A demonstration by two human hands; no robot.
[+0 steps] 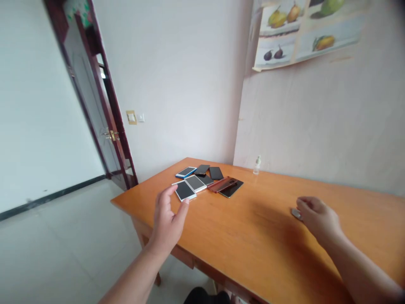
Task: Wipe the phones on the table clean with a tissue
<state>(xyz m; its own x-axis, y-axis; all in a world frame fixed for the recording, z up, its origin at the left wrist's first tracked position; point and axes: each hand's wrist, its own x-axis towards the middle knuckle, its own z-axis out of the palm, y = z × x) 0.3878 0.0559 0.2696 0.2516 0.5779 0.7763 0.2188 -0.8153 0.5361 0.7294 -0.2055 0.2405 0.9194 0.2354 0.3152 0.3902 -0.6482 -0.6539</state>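
Note:
My left hand [169, 217] is raised over the table's front edge, thumb and fingers apart with nothing between them. Just beyond its fingertips lies a white-framed phone [185, 191] with a dark screen. A second white phone [195, 183] overlaps it. My right hand [318, 217] is over the right part of the table with its fingers curled together. A small grey object [296, 213] shows at its fingertips; I cannot tell its kind, nor whether it is gripped or lies on the table.
Behind the white phones are a blue-edged phone [186, 172] and dark phones [216, 173]. A reddish phone [222, 184] overlaps a black phone [232, 189]. A small clear bottle [257, 165] stands at the back of the wooden table [253, 236], near the wall.

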